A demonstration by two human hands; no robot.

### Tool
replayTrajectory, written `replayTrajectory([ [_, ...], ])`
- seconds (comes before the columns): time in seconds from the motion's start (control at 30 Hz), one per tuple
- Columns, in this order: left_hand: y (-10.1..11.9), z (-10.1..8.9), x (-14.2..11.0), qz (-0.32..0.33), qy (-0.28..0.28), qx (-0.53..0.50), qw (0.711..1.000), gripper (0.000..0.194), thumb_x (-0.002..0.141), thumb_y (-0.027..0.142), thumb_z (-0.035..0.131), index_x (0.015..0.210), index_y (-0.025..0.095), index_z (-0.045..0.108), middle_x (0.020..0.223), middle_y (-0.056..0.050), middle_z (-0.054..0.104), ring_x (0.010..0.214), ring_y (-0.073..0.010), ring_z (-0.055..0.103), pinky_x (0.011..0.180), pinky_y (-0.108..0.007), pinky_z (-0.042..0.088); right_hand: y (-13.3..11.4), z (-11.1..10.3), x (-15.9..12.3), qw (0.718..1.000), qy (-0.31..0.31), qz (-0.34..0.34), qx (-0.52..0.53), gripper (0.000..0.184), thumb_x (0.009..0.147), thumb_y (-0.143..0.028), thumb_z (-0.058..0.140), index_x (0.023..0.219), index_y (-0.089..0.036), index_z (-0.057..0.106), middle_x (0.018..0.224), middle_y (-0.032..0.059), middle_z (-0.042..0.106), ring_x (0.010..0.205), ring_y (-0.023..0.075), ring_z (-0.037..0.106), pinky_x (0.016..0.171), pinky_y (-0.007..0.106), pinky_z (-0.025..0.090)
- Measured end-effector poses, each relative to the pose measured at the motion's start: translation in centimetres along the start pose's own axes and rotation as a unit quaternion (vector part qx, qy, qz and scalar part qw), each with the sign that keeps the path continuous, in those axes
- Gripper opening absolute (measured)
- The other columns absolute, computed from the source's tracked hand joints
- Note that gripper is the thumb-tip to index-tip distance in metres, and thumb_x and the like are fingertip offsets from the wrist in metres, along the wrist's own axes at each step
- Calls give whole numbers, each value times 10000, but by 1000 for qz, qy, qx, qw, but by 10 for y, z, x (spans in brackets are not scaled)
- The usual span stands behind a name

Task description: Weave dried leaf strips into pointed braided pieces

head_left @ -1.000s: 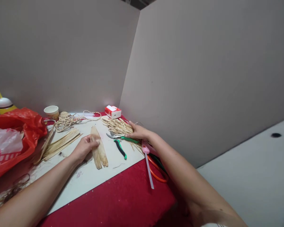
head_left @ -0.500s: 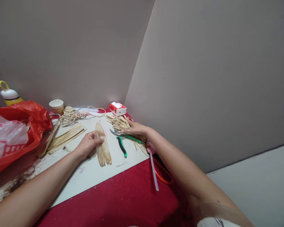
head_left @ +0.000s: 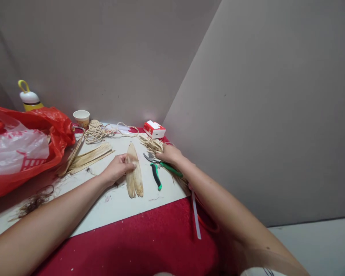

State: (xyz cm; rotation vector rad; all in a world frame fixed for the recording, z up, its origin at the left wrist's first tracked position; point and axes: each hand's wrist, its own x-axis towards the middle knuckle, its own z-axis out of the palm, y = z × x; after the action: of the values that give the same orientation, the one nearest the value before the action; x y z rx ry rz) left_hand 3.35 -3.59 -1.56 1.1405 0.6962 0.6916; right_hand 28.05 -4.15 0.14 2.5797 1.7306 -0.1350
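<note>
In my left hand [head_left: 119, 168], thumb on top, is a flat piece of dried husk [head_left: 134, 178] with a split lower end, held against the white board [head_left: 103, 212]. My right hand [head_left: 171, 154] is bent over a bundle of dried straw-coloured strips [head_left: 152, 145], its fingers closed down among them and partly hidden. Just below that hand lie pruning shears [head_left: 155, 176] with green and black handles, their blades apart. Further left, more dried husk strips [head_left: 90, 158] rest on the board.
A red plastic bag [head_left: 60, 126] bulges at left, with a yellow bottle [head_left: 30, 99] behind. Along the back are a paper cup [head_left: 82, 118], coiled cord [head_left: 96, 132] and a red-white box [head_left: 154, 129]. Dark fibres [head_left: 36, 203] lie near my left forearm. Walls rise behind and at right.
The view has shifted, so everything sits further right in it. My right hand's fingers, stretched out before, are now curled into the strips. My left hand keeps its hold on the husk.
</note>
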Motion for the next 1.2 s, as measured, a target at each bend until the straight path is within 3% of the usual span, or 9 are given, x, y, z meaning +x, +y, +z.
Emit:
replayTrajectory([
  [0.3, -2, -1, 0, 2, -3, 11, 1000, 274, 548, 212, 740, 795, 141, 645, 704, -7, 661, 629, -131, 586, 665, -258, 437, -13, 1, 10, 994, 28, -108, 11, 311, 828, -288, 565, 1106, -179, 653, 1097, 129, 706, 981, 256, 656, 756, 284, 457],
  [0.53, -1, -1, 1, 7, 6, 14, 1000, 295, 564, 238, 759, 818, 147, 638, 705, 2, 651, 630, -130, 575, 650, -252, 428, -52, 0, 42, 953, 54, -294, 50, 304, 852, -255, 556, 1124, -169, 663, 1140, 108, 696, 1058, 252, 632, 883, 315, 463],
  [0.63, -1, -1, 2, 7, -1, 11, 1000, 301, 566, 253, 773, 810, 145, 633, 696, 7, 647, 628, -127, 568, 648, -250, 429, -59, -3, 50, 943, 32, -323, 70, 462, 815, -222, 611, 1274, -166, 593, 1296, 121, 623, 1182, 249, 574, 977, 328, 432],
  [0.73, 0, -1, 3, 0, -7, 12, 1000, 318, 564, 265, 782, 817, 144, 633, 703, 5, 657, 630, -132, 575, 651, -254, 437, -50, -23, 47, 945, -53, -304, 111, 828, 738, -302, 734, 1475, -180, 378, 1407, 120, 540, 1243, 239, 540, 1029, 318, 411],
  [0.8, 1, 0, 3, -4, -3, 15, 1000, 327, 558, 269, 788, 819, 144, 637, 702, 5, 662, 621, -131, 577, 645, -252, 439, -36, -45, 37, 946, -79, -288, 124, 951, 698, -349, 780, 1510, -180, 314, 1430, 121, 518, 1267, 235, 524, 1051, 313, 395],
  [0.87, 1, 0, 2, -4, -1, 16, 1000, 330, 550, 271, 794, 815, 142, 644, 702, 2, 667, 621, -133, 585, 644, -252, 444, -18, -68, 22, 956, -48, -264, 116, 876, 714, -343, 770, 1480, -173, 379, 1406, 126, 540, 1250, 236, 536, 1040, 318, 400],
  [1.0, 2, 0, 2, -1, -8, 20, 1000, 335, 543, 277, 804, 813, 142, 657, 710, -14, 681, 627, -150, 608, 637, -263, 465, 23, -95, -27, 983, 34, -166, 75, 469, 823, -316, 652, 1260, -151, 620, 1185, 115, 684, 995, 212, 648, 859, 293, 474],
  [1.1, 1, 0, 2, 2, -7, 31, 999, 334, 544, 277, 805, 817, 148, 661, 701, -18, 686, 595, -152, 612, 604, -263, 470, 49, -89, -72, 997, 34, -72, 22, 273, 853, -319, 591, 1050, -175, 712, 1016, 86, 735, 846, 192, 654, 703, 259, 450],
  [1.2, 1, -1, 3, 4, -8, 34, 999, 335, 541, 261, 801, 822, 148, 659, 691, -22, 687, 585, -158, 619, 591, -265, 478, 67, -69, -112, 1000, 18, 3, -14, 220, 846, -291, 550, 958, -206, 720, 922, 66, 741, 774, 189, 641, 604, 257, 388],
])
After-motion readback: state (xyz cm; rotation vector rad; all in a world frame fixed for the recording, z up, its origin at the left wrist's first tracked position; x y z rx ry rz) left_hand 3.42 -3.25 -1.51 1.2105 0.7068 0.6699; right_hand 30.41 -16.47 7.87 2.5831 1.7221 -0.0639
